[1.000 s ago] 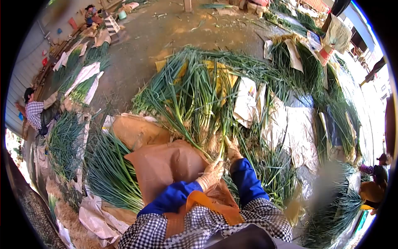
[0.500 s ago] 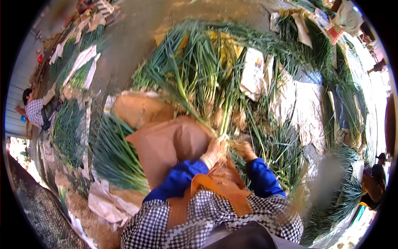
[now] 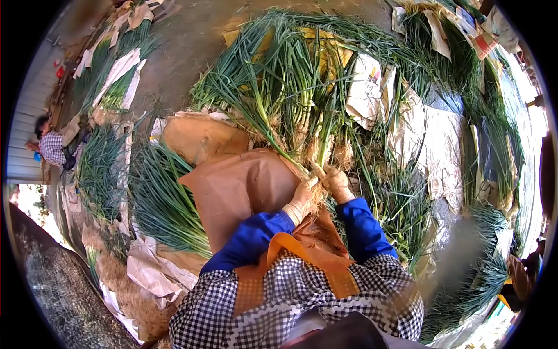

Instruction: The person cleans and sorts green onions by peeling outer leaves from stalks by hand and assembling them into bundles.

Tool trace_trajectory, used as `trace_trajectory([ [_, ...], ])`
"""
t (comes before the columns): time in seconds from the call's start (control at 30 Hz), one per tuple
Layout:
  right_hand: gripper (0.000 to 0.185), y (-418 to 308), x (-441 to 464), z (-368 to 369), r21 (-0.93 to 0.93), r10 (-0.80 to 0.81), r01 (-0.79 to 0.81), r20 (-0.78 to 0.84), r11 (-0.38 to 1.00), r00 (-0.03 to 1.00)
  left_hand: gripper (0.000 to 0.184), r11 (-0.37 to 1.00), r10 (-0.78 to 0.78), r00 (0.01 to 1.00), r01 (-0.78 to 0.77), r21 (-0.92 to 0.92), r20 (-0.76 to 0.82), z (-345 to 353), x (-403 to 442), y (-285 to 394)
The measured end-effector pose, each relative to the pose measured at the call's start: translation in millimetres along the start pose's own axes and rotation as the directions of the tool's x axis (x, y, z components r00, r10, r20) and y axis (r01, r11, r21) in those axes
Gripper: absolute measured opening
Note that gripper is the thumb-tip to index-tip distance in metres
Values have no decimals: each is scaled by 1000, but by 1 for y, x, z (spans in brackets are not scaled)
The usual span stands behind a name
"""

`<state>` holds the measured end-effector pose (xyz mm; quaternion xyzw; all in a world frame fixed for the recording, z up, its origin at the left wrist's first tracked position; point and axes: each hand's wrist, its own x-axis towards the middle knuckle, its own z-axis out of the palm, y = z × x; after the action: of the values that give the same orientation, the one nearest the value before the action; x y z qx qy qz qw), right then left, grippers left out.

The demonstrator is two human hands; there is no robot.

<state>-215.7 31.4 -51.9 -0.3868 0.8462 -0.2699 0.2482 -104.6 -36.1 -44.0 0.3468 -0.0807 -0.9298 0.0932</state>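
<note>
My left hand (image 3: pixel 301 202) is closed around the root end of a few green onions (image 3: pixel 324 144), in front of my body. Pale, stringy roots stick out beside its fingers. Just to the right, my right hand (image 3: pixel 335 182) has its fingers closed on the white lower stalks of the same onions. Their long green leaves stretch away from me over a large heap of green onions (image 3: pixel 279 75). Beneath my left forearm a brown apron (image 3: pixel 232 195) covers my lap.
More green onions (image 3: pixel 165 198) lie in a pile at my left. White sacks (image 3: pixel 433 145) lie on the ground to the right, beside further onion rows. A co-worker (image 3: pixel 52 145) in a checked top is at the far left. Cut roots (image 3: pixel 131 291) lie at lower left.
My right hand has moved away from me and slightly left, from beside the roots onto the stalks. My left hand keeps its hold near the roots. The view has shifted slightly.
</note>
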Motion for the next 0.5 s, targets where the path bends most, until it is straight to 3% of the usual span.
trace_trajectory([
  [0.03,18,-8,-10,-10,-353,-33,41,29,935,999,20,999,42,998,-41,20,-53,-3,5,-5],
  [0.1,16,11,-44,-13,-452,-141,104,-49,886,989,19,993,67,997,-64,96,-31,-14,12,-4],
  [0.17,19,35,-75,-25,-413,-340,341,79,844,937,19,981,87,996,-84,176,-9,-21,10,-7],
  [0.2,18,15,-77,-56,-330,-189,234,163,915,968,19,964,114,993,-116,238,22,-17,9,-7],
  [0.23,24,25,-68,-56,-470,-145,155,58,869,988,20,944,130,990,-139,300,49,-14,5,-12],
  [0.27,33,36,-58,-56,-587,-99,53,-48,808,994,18,905,281,960,-268,329,7,25,-18,-9],
  [0.3,41,39,-33,-68,-150,178,-190,-91,970,980,18,905,280,960,-270,328,18,24,-13,-12],
  [0.37,48,-13,1,-85,-159,179,-218,-229,963,957,22,781,329,940,-326,532,93,10,-6,-20],
  [0.4,52,-18,29,-82,-293,258,-283,-122,913,958,23,833,223,972,-230,503,76,24,-21,-13],
  [0.43,56,-22,48,-78,-429,348,-325,-27,843,937,23,767,273,945,-326,553,178,3,-1,-24],
  [0.47,63,-30,52,-78,-579,274,-250,-48,776,960,25,697,303,935,-350,625,185,-5,7,-28],
  [0.5,52,-2,68,-63,-566,206,-177,-12,805,978,27,622,333,923,-369,691,194,-6,10,-30],
])
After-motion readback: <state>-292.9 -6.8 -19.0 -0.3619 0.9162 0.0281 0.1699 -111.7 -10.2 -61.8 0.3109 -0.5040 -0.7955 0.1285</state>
